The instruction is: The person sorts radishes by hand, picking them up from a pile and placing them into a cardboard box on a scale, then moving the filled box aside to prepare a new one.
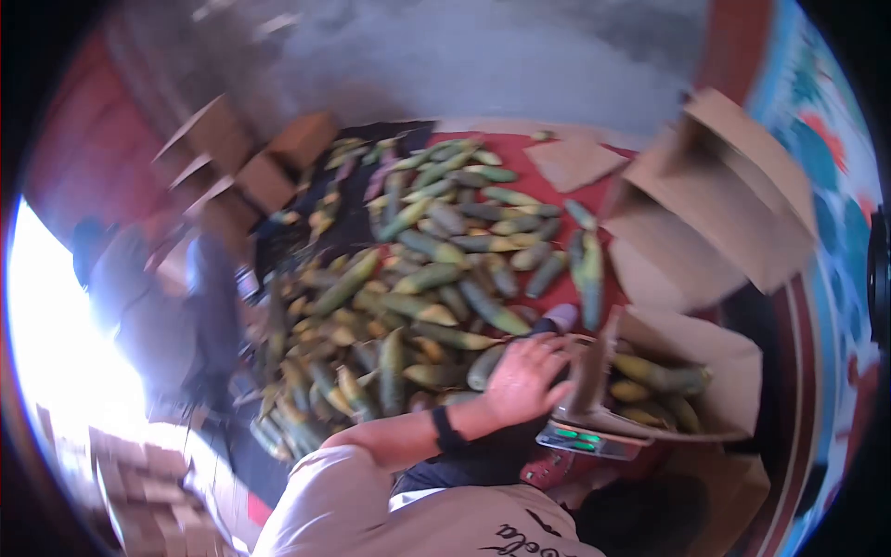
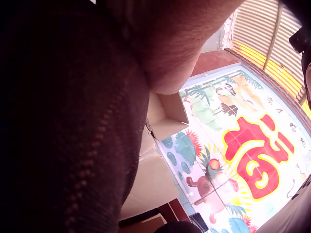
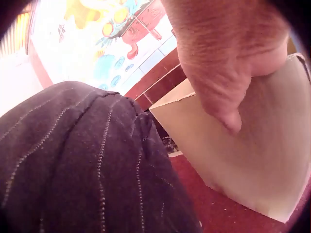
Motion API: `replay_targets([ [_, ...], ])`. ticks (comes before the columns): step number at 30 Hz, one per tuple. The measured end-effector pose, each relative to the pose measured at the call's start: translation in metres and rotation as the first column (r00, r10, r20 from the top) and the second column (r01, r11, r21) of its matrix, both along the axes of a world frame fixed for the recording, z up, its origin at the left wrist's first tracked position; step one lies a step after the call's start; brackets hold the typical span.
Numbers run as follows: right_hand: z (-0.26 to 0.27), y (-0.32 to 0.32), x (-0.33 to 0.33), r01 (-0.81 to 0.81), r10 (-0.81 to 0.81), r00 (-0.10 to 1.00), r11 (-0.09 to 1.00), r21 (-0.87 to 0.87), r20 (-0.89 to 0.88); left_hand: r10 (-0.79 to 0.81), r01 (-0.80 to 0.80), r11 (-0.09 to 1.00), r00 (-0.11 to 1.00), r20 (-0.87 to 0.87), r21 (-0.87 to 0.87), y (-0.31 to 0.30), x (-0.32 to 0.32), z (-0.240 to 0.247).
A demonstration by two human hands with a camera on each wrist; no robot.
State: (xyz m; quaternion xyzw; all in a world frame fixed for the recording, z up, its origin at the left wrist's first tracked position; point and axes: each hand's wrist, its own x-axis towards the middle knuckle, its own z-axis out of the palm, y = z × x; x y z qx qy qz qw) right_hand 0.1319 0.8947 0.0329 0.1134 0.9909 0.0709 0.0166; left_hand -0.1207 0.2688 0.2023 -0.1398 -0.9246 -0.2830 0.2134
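Note:
In the head view my left hand, with a dark band on its wrist, lies over the dark trouser knee, fingers extended toward an upright cardboard box. Several long, tapered green-and-yellow vegetables lie inside this box. Under its near side, a scale shows green lit digits. A big heap of the same vegetables spreads beyond my left hand. My right hand shows only in the right wrist view, its thumb over a cardboard panel; the other fingers are hidden, so I cannot tell its grip.
Open cardboard boxes stand at the right, with more boxes at the back left. A flat cardboard piece lies on the red floor covering. Another person is at the left. A picture-tiled wall rises beside the boxes.

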Motion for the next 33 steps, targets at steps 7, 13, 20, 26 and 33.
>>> replay_targets([
  [7, 0.133, -0.086, 0.023, 0.380, -0.478, 0.797, 0.872, -0.308, -0.370, -0.053, 0.054, 0.996, 0.999, 0.007, -0.065, 0.009, -0.006, 0.009],
  [13, 0.268, -0.173, -0.025, 0.239, -0.327, 0.542, 0.943, -0.230, -0.774, -0.072, 0.069, 0.995, 0.997, -0.027, -0.072, 0.012, -0.006, 0.008],
  [20, 0.321, -0.119, -0.113, 0.139, -0.169, 0.529, 0.984, -0.112, -0.832, -0.057, 0.056, 0.998, 0.998, -0.024, -0.040, 0.006, -0.005, 0.006],
  [26, 0.384, -0.132, -0.309, -0.197, 0.278, 0.396, 0.957, 0.215, -0.875, -0.044, 0.044, 0.999, 0.999, 0.001, -0.001, 0.001, -0.003, 0.005],
  [33, 0.436, -0.212, -0.488, -0.262, 0.600, 0.334, 0.800, 0.540, -0.727, -0.024, 0.023, 0.999, 0.999, 0.039, 0.022, -0.011, -0.006, 0.006],
])
